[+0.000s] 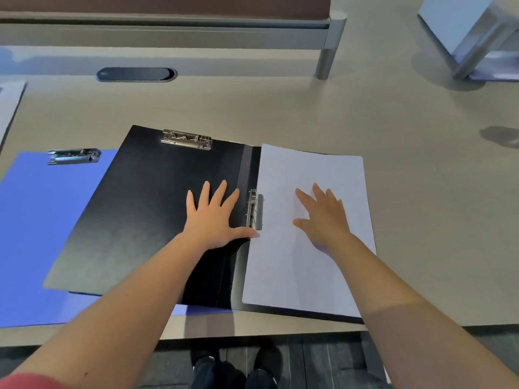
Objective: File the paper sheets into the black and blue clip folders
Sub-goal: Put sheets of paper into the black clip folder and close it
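The black clip folder (146,209) lies open on the desk, a metal clip (186,139) at the top of its left flap and a side clip (255,209) by the spine. White paper sheets (311,276) lie on its right half, their left edge at the side clip. My left hand (213,217) rests flat on the black flap, fingers spread, thumb touching the sheets' edge below the side clip. My right hand (323,214) presses flat on the paper. The blue clip folder (36,234) lies to the left, partly under the black one, its own clip (74,156) at the top.
More paper (8,105) shows at the far left edge. A cable slot (136,74) sits in the desk behind the folders, a grey divider post (328,46) beyond it. A tilted stand (471,35) is at the back right. The desk's front edge (252,331) runs below the folders.
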Demonstrator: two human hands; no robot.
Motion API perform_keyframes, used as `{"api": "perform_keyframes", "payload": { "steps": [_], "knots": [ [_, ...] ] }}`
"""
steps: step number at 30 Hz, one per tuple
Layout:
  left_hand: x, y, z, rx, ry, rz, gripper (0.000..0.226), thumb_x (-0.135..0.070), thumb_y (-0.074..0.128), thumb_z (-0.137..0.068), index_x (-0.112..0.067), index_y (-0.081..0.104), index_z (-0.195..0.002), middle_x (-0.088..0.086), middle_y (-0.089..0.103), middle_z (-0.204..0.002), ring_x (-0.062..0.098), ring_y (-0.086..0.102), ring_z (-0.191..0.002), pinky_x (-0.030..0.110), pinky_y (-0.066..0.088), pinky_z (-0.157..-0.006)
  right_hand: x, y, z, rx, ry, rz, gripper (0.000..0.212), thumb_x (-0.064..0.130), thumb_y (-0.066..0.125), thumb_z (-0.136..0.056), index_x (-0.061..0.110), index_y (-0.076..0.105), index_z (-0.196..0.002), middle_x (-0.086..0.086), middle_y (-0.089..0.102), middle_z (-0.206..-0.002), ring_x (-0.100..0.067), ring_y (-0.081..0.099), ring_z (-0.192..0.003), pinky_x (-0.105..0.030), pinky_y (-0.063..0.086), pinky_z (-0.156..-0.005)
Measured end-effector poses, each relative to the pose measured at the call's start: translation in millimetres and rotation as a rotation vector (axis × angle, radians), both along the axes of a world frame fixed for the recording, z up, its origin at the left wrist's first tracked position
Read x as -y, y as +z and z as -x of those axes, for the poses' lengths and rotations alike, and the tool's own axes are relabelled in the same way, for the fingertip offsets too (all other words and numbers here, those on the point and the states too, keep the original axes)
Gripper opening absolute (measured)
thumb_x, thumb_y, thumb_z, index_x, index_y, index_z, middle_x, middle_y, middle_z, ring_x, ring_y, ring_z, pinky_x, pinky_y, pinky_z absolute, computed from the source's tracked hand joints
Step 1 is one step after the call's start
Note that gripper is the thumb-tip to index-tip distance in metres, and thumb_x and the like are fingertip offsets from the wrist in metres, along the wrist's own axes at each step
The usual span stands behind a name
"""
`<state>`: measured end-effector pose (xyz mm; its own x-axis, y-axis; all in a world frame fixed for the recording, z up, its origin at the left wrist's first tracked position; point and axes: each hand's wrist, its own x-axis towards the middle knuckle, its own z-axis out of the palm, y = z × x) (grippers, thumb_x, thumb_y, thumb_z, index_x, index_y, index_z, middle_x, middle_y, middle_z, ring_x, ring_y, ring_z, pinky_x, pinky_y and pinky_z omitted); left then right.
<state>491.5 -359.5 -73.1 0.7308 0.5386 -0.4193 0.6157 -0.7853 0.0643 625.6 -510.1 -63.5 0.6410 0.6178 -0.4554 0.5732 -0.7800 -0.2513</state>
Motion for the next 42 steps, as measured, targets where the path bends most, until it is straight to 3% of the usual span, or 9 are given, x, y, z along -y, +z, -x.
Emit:
{"api": "perform_keyframes", "payload": {
  "steps": [7, 10, 14, 20, 24, 26, 34, 38, 42],
  "knots": [
    [-20, 31, 44, 0.343, 0.233, 0.085, 0.051, -0.034, 0.05, -0.09, -0.014, 0.044, -0.137, 0.006, 0.042, -0.147, 0.025, 0.037, -0.136, 0.039, 0.031, -0.11, -13, 20, 46, -0.106, -0.124, -0.187, 0.044, 0.005, 0.046, -0.089, 0.009, 0.049, -0.133, -0.013, 0.048, -0.139, -0.03, 0.043, -0.129, -0.04, 0.041, -0.104],
    [-33, 38, 80, 0.354, 0.374, -0.036, 0.05, -0.033, 0.053, -0.088, -0.019, 0.045, -0.136, 0.01, 0.037, -0.149, 0.028, 0.027, -0.141, 0.044, 0.023, -0.114, -29, 25, 78, -0.118, -0.127, -0.279, 0.038, 0.008, 0.05, -0.089, 0.006, 0.055, -0.127, -0.015, 0.055, -0.132, -0.031, 0.051, -0.121, -0.035, 0.046, -0.098],
    [-48, 42, 128, 0.249, 0.677, 0.037, 0.066, -0.038, 0.052, -0.087, -0.02, 0.026, -0.144, 0.015, 0.01, -0.158, 0.037, 0.007, -0.146, 0.052, 0.009, -0.116, -45, 34, 125, -0.134, -0.051, -0.32, 0.044, 0.017, 0.053, -0.09, 0.012, 0.049, -0.134, -0.009, 0.047, -0.141, -0.026, 0.043, -0.13, -0.033, 0.036, -0.106],
    [-70, 50, 183, 0.538, 0.96, 0.373, 0.056, -0.039, 0.048, -0.088, -0.005, 0.042, -0.132, 0.017, 0.048, -0.139, 0.035, 0.047, -0.123, 0.041, 0.039, -0.099, -62, 37, 193, -0.225, -0.003, -0.364, 0.064, 0.032, 0.06, -0.086, 0.012, 0.035, -0.142, -0.008, 0.039, -0.147, -0.024, 0.036, -0.135, -0.038, 0.034, -0.109],
    [-79, 75, 200, 0.891, 1.067, 0.907, 0.034, -0.039, 0.04, -0.092, -0.011, 0.058, -0.089, 0.005, 0.069, -0.057, 0.017, 0.061, -0.051, 0.027, 0.046, -0.059, -70, 46, 222, -0.307, 0.015, -0.444, 0.093, 0.041, 0.069, -0.076, 0.015, 0.016, -0.149, -0.004, 0.022, -0.157, -0.022, 0.021, -0.144, -0.04, 0.027, -0.115],
    [-75, 84, 202, 0.94, 0.978, 1.093, 0.039, -0.038, 0.034, -0.095, -0.014, 0.059, -0.076, -0.005, 0.066, -0.044, 0.012, 0.061, -0.051, 0.026, 0.045, -0.064, -72, 53, 231, -0.275, 0.047, -0.473, 0.099, 0.044, 0.069, -0.075, 0.016, 0.011, -0.15, -0.002, 0.015, -0.159, -0.022, 0.015, -0.146, -0.041, 0.023, -0.118],
    [-30, 107, 171, 0.851, 0.716, 1.311, 0.041, -0.035, 0.031, -0.097, -0.021, 0.067, -0.083, -0.003, 0.065, -0.094, 0.015, 0.059, -0.088, 0.031, 0.044, -0.081, -48, 86, 222, -0.045, 0.021, -0.717, 0.053, 0.028, 0.044, -0.094, 0.017, 0.029, -0.144, -0.005, 0.049, -0.142, -0.026, 0.052, -0.123, -0.032, 0.042, -0.094],
    [-4, 105, 144, 0.75, 0.709, 1.214, 0.031, -0.034, 0.034, -0.097, -0.015, 0.055, -0.11, 0.003, 0.057, -0.113, 0.018, 0.057, -0.095, 0.035, 0.038, -0.094, -13, 104, 199, 0.004, -0.097, -0.854, 0.052, 0.036, 0.039, -0.09, 0.011, 0.039, -0.135, -0.002, 0.067, -0.095, -0.018, 0.063, -0.08, -0.027, 0.05, -0.07],
    [33, 86, 113, 0.602, 0.703, 1.065, 0.036, -0.032, 0.042, -0.095, -0.01, 0.054, -0.121, 0.005, 0.053, -0.117, 0.023, 0.049, -0.107, 0.035, 0.037, -0.094, 35, 107, 161, -0.018, -0.355, -1.067, 0.04, 0.032, 0.037, -0.078, 0.01, 0.053, -0.108, 0.012, 0.048, -0.063, -0.002, 0.048, -0.053, -0.015, 0.035, -0.05]
  ]
}}
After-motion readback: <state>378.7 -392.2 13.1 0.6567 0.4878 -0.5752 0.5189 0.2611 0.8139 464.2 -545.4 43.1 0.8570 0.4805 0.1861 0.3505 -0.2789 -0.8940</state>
